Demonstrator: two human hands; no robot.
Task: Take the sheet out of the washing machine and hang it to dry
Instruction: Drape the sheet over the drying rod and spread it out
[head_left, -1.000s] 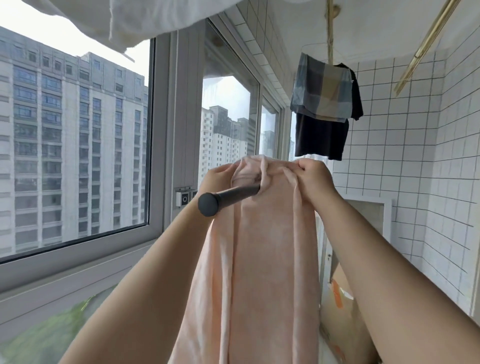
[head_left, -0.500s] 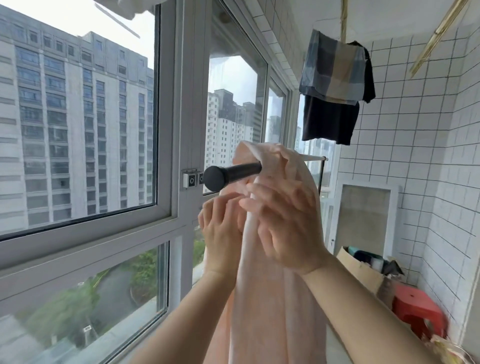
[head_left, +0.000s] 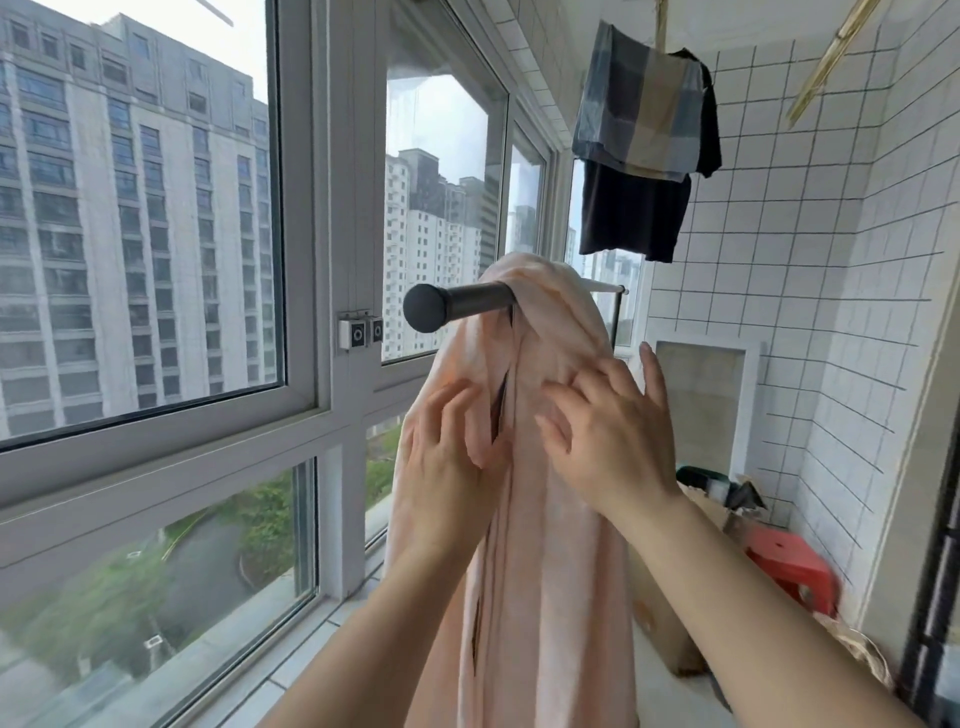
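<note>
We are looking along a dark drying rod (head_left: 470, 306) with a rounded end cap, and the pale pink sheet (head_left: 545, 519) is draped over it, bunched at the top and hanging down in long folds toward the bottom of the view. Our left hand (head_left: 447, 467) rests on the left side of the hanging cloth, fingers loosely spread and slightly bent against the fabric, with a fold lying beside the thumb; we cannot tell whether any cloth is actually pinched there. Our right hand (head_left: 608, 431) lies flat on the right side of the sheet, fingers straight and fanned out, the little finger lifted off past the cloth's edge. The two hands sit at about the same height, apart from each other, with a vertical crease of the sheet between them.

To the left runs a window (head_left: 156, 234) with grey frames, and tall apartment blocks (head_left: 130, 208) stand beyond the glass. Overhead on the right, a plaid garment (head_left: 639, 109) and a black garment (head_left: 628, 218) hang from a ceiling rail. The wall (head_left: 831, 260) is covered in white tiles. Low on the right we see a cardboard box (head_left: 722, 514) with items in it and, just beside it, a red plastic stool (head_left: 789, 566).
</note>
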